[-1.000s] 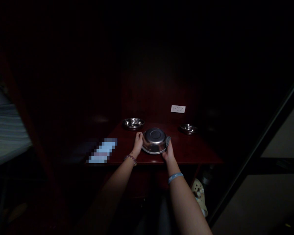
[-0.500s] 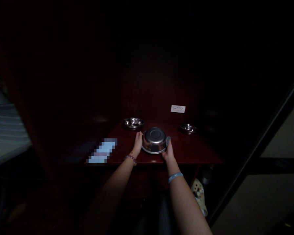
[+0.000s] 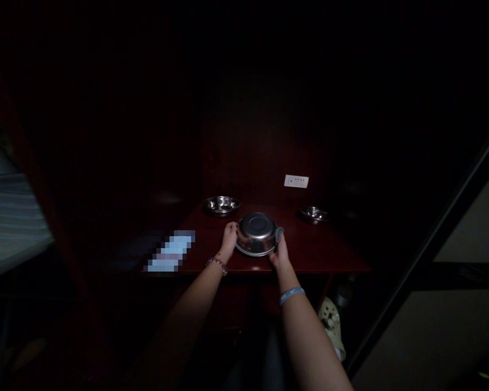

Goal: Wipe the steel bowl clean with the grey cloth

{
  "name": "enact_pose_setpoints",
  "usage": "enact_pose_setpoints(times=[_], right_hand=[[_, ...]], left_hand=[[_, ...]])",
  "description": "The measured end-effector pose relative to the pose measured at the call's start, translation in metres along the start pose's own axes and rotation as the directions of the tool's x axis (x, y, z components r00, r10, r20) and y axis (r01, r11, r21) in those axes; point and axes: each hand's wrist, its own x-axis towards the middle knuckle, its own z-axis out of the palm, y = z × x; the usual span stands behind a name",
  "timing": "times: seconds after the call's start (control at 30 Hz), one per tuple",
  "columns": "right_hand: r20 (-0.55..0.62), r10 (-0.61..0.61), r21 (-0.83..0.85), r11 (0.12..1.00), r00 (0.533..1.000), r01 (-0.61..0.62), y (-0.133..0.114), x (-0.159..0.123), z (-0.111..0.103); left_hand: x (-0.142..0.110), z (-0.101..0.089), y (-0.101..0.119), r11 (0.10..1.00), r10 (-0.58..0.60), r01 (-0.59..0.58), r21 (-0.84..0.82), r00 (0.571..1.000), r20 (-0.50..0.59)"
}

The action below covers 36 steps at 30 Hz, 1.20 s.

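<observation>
A shiny metal bowl (image 3: 257, 233) is turned bottom up over the front part of a dark red desk (image 3: 318, 252). My left hand (image 3: 229, 240) grips its left rim, with the fingers closed on the edge. On the opposite side my right hand (image 3: 281, 254) is closed around the rim and also presses a small grey-green cloth or scrubbing pad (image 3: 279, 234) against the bowl's wall. Whether the bowl touches the desk cannot be made out.
Two more metal bowls stand upright behind: one at the back left (image 3: 222, 206), one at the back right (image 3: 313, 215). A white wall socket (image 3: 296, 181) is above. A blurred-out bright patch (image 3: 171, 252) lies left. Below right hangs a pale clog (image 3: 331, 326).
The fingers of my left hand have shifted slightly at the bowl's rim. Bowl, pad and right hand stay nearly where they were.
</observation>
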Motion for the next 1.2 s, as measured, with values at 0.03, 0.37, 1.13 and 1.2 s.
enact_pose_setpoints(times=[0.03, 0.37, 1.13, 1.2], right_hand=[[0.000, -0.005, -0.007, 1.000, 1.000, 0.005, 0.000, 0.000, 0.000], [-0.002, 0.002, 0.004, 1.000, 1.000, -0.002, 0.000, -0.002, 0.002], [0.008, 0.008, -0.016, 1.000, 1.000, -0.008, 0.002, 0.003, -0.003], [0.005, 0.008, -0.015, 1.000, 1.000, -0.008, 0.002, 0.003, -0.003]], left_hand=[[0.000, 0.000, 0.000, 1.000, -0.001, 0.001, -0.003, 1.000, 0.000], [-0.003, 0.000, 0.006, 0.999, 0.030, -0.030, 0.022, 0.999, -0.009], [-0.002, 0.000, 0.004, 1.000, 0.022, -0.022, 0.008, 1.000, 0.008], [-0.002, 0.000, 0.004, 1.000, 0.021, -0.022, 0.015, 1.000, 0.006]])
